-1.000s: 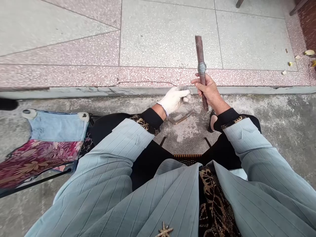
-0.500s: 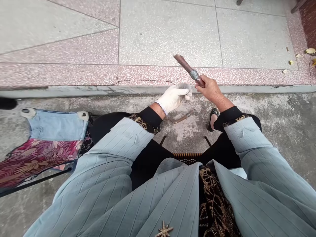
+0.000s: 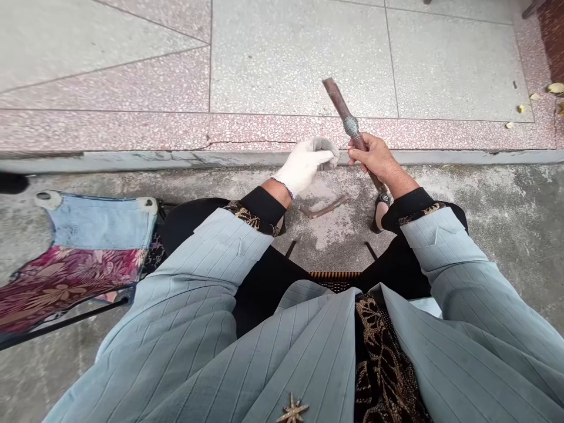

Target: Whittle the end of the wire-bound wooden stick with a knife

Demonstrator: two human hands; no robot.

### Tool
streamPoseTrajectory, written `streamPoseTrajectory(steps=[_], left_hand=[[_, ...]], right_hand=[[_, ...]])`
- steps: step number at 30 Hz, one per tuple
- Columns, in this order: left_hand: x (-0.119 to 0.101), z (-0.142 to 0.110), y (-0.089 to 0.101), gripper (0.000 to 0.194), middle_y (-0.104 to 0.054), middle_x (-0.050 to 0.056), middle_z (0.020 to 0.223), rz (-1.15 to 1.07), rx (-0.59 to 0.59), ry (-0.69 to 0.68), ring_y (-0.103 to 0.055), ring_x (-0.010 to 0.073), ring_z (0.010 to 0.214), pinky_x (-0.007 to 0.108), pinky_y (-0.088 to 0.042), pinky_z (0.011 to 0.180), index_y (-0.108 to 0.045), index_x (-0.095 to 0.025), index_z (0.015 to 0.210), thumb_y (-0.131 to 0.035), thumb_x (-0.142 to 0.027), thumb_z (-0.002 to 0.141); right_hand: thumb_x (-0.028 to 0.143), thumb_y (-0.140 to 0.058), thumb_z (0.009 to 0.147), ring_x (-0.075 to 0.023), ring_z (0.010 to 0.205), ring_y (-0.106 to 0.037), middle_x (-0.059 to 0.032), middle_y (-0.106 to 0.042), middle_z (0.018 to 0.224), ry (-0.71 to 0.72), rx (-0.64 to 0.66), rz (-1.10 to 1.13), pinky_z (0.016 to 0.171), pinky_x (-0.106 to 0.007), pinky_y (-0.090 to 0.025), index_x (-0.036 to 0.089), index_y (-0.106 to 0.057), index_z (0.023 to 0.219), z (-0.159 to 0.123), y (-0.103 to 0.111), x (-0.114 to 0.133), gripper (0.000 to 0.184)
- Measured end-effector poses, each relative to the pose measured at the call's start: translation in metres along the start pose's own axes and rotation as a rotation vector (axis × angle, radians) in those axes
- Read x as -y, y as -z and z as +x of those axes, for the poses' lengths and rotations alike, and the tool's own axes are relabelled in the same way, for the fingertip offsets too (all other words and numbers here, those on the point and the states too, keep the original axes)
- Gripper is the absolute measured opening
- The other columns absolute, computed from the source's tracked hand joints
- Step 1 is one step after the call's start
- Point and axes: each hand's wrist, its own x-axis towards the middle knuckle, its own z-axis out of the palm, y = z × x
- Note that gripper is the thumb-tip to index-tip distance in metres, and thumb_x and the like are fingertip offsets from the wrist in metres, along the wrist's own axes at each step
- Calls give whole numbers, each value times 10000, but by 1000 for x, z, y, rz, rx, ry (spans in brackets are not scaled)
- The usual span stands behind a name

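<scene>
My right hand (image 3: 374,157), bare, is wrapped round a brown wooden stick (image 3: 337,97) that tilts up and to the left. Several turns of silvery wire (image 3: 351,126) are wound round the stick just above my fingers. To the left, my left hand (image 3: 308,161) wears a white knitted glove, its thumb and fingers pinched together. A faint thin strand of the wire seems to run from the glove toward the stick; its course is hard to make out. On the concrete below lies a second, bent stick (image 3: 324,208).
A raised terrazzo step (image 3: 264,132) with a cracked edge crosses in front of me. At the left stands a folding chair (image 3: 103,223) with denim and floral cloth. A black shoe (image 3: 382,212) shows below my right hand. Yellow leaves (image 3: 555,88) lie far right.
The stick has turned more upright and its lower end now shows below my right hand. My gloved left hand has shifted slightly left and up, still pinched.
</scene>
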Motion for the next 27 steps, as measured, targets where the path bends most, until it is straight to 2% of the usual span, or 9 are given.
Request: streamPoseTrajectory(steps=[4, 7, 11, 14, 16, 18, 21, 24, 27], left_hand=[[-3, 1, -2, 185, -606, 12, 631, -17, -47, 10, -593, 115, 569, 283, -519, 625, -662, -133, 880, -572, -28, 757], [-2, 3, -2, 212, -603, -1, 634, -77, -91, 2, -596, 116, 577, 293, -539, 654, -662, -151, 933, -573, -49, 770], [5, 9, 2, 230, -650, 3, 674, -79, -152, -41, -615, 115, 609, 281, -546, 691, -682, -174, 963, -615, -82, 763], [10, 13, 5, 220, -682, 9, 726, -84, -206, -59, -640, 116, 674, 266, -540, 731, -686, -184, 922, -626, -81, 737], [12, 14, 5, 214, -696, 14, 758, -88, -229, -73, -656, 124, 724, 264, -534, 744, -689, -192, 921, -629, -94, 741], [10, 14, 6, 218, -698, 16, 766, -87, -234, -83, -661, 129, 747, 259, -528, 734, -694, -196, 940, -627, -110, 751], [5, 11, 6, 188, -651, 5, 688, -69, -217, -69, -627, 117, 674, 245, -511, 677, -686, -183, 906, -606, -105, 753], [1, 8, 6, 150, -619, 3, 662, -41, -193, -64, -589, 107, 617, 248, -501, 644, -661, -178, 839, -596, -82, 744], [0, 7, 7, 152, -641, 15, 733, 24, -188, -85, -581, 99, 611, 254, -506, 645, -653, -182, 829, -614, -70, 734]], right_hand=[[367, -785, 755, -198, 733, -682, -36, -614, 883, 14, 15, 24, 396, -217, -366, 223, -508, 967, 2, -4, -7, 378], [425, -783, 754, -215, 803, -687, -37, -611, 931, 79, 18, 8, 446, -242, -444, 237, -489, 993, 3, -13, -16, 423], [519, -774, 752, -223, 915, -661, -49, -620, 1019, 156, -38, -17, 622, -328, -570, 249, -461, 1024, 4, -30, -26, 494], [588, -781, 726, -232, 976, -654, -64, -630, 1052, 189, -49, 0, 716, -359, -587, 245, -443, 1028, 6, -39, -29, 568], [632, -787, 711, -229, 950, -664, -68, -630, 1068, 189, -26, 18, 675, -339, -573, 248, -436, 1038, 6, -43, -30, 614], [684, -785, 700, -210, 853, -669, -62, -622, 1066, 170, -12, 39, 570, -302, -528, 255, -434, 1039, 7, -43, -29, 650], [726, -782, 691, -166, 700, -622, -40, -602, 1013, 155, -6, 64, 463, -270, -448, 262, -434, 1022, 7, -39, -25, 668], [672, -790, 723, -139, 632, -553, -23, -592, 953, 147, 24, 57, 445, -267, -426, 262, -438, 1011, 6, -31, -19, 612], [577, -784, 760, -126, 606, -504, -19, -602, 940, 131, 45, 47, 442, -266, -417, 256, -449, 1018, 4, -25, -13, 531]])
